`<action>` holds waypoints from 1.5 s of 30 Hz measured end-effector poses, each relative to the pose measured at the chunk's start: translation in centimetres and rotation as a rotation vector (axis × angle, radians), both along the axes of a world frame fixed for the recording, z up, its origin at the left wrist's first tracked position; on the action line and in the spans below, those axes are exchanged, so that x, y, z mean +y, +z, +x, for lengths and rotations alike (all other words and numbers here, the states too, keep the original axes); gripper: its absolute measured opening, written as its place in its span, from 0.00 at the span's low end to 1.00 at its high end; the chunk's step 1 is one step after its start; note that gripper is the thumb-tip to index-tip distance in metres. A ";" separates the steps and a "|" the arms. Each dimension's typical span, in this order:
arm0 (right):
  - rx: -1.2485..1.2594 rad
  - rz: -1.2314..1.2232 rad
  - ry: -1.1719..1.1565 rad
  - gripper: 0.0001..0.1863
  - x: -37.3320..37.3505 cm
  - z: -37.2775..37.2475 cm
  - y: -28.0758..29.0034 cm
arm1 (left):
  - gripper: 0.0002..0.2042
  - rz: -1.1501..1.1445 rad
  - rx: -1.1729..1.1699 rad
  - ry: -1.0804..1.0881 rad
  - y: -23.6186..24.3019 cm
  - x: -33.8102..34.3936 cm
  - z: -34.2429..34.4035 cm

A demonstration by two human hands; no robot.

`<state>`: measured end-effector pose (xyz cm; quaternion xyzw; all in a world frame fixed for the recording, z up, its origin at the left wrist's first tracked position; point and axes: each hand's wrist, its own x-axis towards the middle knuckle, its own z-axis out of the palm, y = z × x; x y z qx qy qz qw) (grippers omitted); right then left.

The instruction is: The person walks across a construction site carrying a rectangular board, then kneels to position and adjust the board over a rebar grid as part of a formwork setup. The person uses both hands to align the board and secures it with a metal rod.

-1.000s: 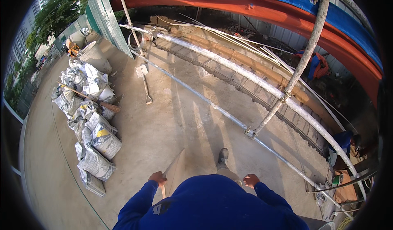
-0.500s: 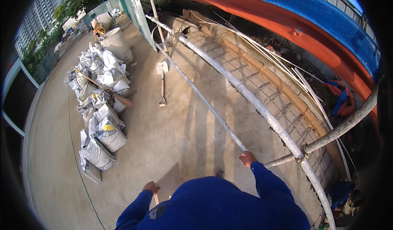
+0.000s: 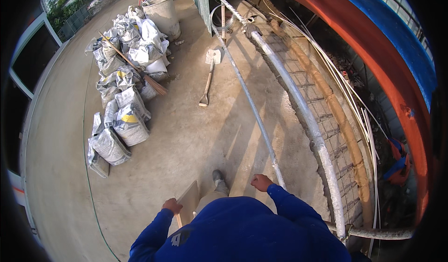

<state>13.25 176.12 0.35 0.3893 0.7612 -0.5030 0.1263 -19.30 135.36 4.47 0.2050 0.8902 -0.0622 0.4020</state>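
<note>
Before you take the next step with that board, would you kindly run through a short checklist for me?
1. Left hand has a grip on the flat board: ok.
2. Right hand free, beside the thin rail: ok.
3. Concrete floor ahead bare: ok.
4. Shovel lies on the walkway: not ok.
5. Sacks piled off to the left: ok.
6. Footing under the shoe: cannot tell.

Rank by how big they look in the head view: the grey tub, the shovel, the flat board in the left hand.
1. Grey tub, though it stands farthest off, so it is likely bigger still.
2. and 3. Shovel and flat board in the left hand: too close to rank; the board sits much nearer the camera.
</note>
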 end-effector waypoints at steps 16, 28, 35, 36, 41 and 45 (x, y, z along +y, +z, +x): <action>0.015 -0.034 -0.257 0.09 14.8 1.2 0.7 | 0.22 0.050 0.013 -0.031 5.0 13.6 -13.1; 0.171 0.284 -0.034 0.13 22.9 -3.7 10.0 | 0.23 0.182 0.128 0.159 3.0 17.7 -6.2; -0.020 0.311 0.069 0.15 26.5 -5.6 8.5 | 0.26 0.219 0.080 0.190 1.7 22.0 -8.8; -0.008 0.300 0.065 0.15 27.6 -6.9 8.8 | 0.27 0.233 0.085 0.190 2.0 23.1 -9.8; -0.144 0.307 0.023 0.15 31.1 -9.6 8.2 | 0.20 0.377 0.195 0.281 0.5 26.5 -19.6; -0.260 0.229 0.006 0.15 32.7 -9.8 6.0 | 0.24 0.516 0.460 0.414 -2.9 27.1 -25.2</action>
